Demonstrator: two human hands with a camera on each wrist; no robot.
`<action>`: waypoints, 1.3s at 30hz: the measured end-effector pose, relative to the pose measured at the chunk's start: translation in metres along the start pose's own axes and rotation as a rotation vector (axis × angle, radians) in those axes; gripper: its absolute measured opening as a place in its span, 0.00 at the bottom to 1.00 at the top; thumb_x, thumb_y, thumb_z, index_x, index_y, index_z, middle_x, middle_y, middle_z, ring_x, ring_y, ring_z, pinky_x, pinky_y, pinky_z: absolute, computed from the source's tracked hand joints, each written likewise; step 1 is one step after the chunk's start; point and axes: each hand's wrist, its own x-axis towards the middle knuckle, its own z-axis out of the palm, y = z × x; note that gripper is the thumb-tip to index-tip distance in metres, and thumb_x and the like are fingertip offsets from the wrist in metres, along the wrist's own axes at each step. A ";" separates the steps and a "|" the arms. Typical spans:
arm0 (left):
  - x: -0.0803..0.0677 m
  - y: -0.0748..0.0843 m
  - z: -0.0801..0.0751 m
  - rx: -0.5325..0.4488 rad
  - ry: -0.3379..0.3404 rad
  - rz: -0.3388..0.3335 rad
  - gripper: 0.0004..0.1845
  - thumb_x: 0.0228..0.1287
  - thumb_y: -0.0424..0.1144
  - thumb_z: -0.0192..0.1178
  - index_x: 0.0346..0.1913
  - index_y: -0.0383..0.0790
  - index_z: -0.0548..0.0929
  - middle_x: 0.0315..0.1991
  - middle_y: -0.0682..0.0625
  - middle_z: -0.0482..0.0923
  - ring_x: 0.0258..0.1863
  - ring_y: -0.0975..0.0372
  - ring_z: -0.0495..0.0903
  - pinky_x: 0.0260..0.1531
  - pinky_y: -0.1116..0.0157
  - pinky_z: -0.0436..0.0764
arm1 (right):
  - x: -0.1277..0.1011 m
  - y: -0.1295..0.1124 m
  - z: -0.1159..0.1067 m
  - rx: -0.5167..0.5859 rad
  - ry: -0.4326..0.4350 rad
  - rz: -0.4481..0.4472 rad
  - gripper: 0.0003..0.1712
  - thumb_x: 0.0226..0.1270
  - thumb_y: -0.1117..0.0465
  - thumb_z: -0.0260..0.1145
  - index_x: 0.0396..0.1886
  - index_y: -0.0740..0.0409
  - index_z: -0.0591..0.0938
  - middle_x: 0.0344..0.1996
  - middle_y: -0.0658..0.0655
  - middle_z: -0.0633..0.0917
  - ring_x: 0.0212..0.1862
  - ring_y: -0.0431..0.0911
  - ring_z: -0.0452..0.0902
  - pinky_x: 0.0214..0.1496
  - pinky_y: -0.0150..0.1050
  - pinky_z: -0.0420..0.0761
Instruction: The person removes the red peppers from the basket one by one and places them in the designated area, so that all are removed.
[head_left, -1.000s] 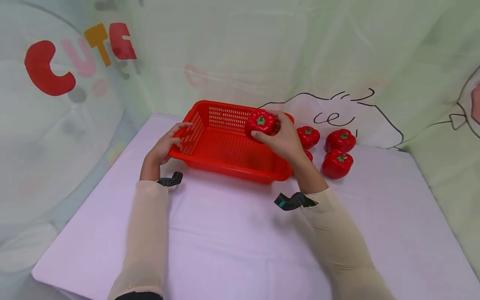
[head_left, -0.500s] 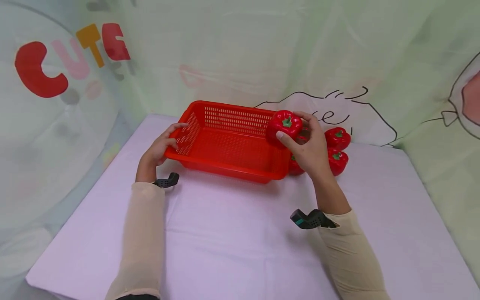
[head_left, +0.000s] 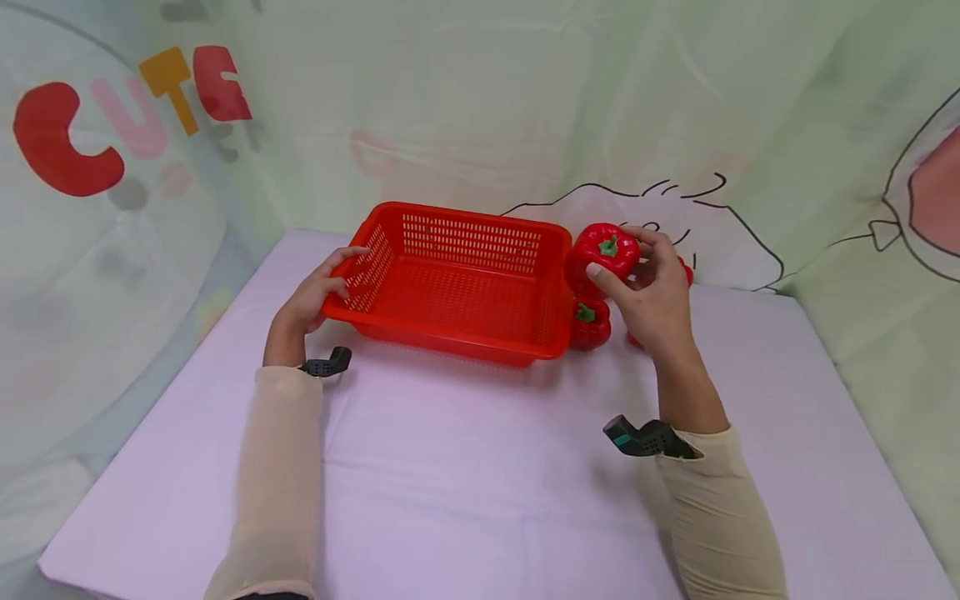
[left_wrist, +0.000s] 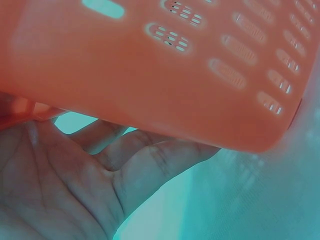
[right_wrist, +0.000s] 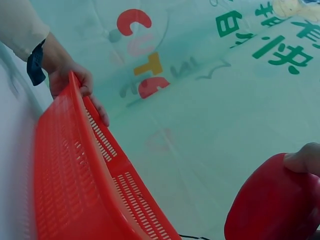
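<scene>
Basket (head_left: 450, 287), red plastic, slotted walls, rectangular, nothing inside; stands on a lilac-covered table (head_left: 465, 483), towards its far side. Left hand (head_left: 318, 292) grips the basket's left short rim, thumb over the top edge and fingers curled under it (the left wrist view shows the palm and fingers beneath the orange-red wall (left_wrist: 165, 75)). Right hand (head_left: 652, 287) grasps a red pepper (head_left: 603, 250) with a green stem, fingers and thumb curled round it; the pepper is held in the air just outside the basket's right end, above the table. Second red pepper (head_left: 590, 323) lies on the table, touching or just beside the basket's right wall, under the held one. Further red peppers (head_left: 684, 271) sit behind the right hand, mostly hidden; their count cannot be told. Both forearms wear beige sleeves (head_left: 277, 475), each with a dark wrist mount (head_left: 645, 437). Backdrop: pale green printed sheeting with coloured letters "CUTE" (head_left: 127, 112) at upper left.
</scene>
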 end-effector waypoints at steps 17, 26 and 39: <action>0.001 0.001 0.001 0.011 0.004 0.016 0.38 0.59 0.22 0.42 0.71 0.55 0.63 0.73 0.46 0.53 0.66 0.47 0.61 0.47 0.63 0.85 | 0.017 0.027 -0.053 -0.047 0.099 0.207 0.44 0.59 0.48 0.72 0.72 0.35 0.61 0.71 0.50 0.66 0.67 0.45 0.66 0.61 0.39 0.79; 0.002 -0.001 0.001 0.010 -0.001 0.016 0.38 0.58 0.22 0.42 0.71 0.55 0.63 0.73 0.46 0.53 0.66 0.48 0.62 0.45 0.64 0.85 | 0.024 0.054 -0.090 -0.088 0.140 0.370 0.48 0.60 0.42 0.68 0.76 0.35 0.54 0.77 0.51 0.58 0.75 0.52 0.59 0.69 0.48 0.73; 0.001 -0.001 0.002 0.003 0.002 0.001 0.38 0.60 0.22 0.41 0.72 0.55 0.61 0.72 0.47 0.54 0.64 0.49 0.62 0.44 0.66 0.85 | 0.028 0.133 -0.125 -0.362 -0.083 0.561 0.55 0.65 0.47 0.65 0.77 0.66 0.44 0.72 0.76 0.54 0.72 0.71 0.53 0.65 0.64 0.72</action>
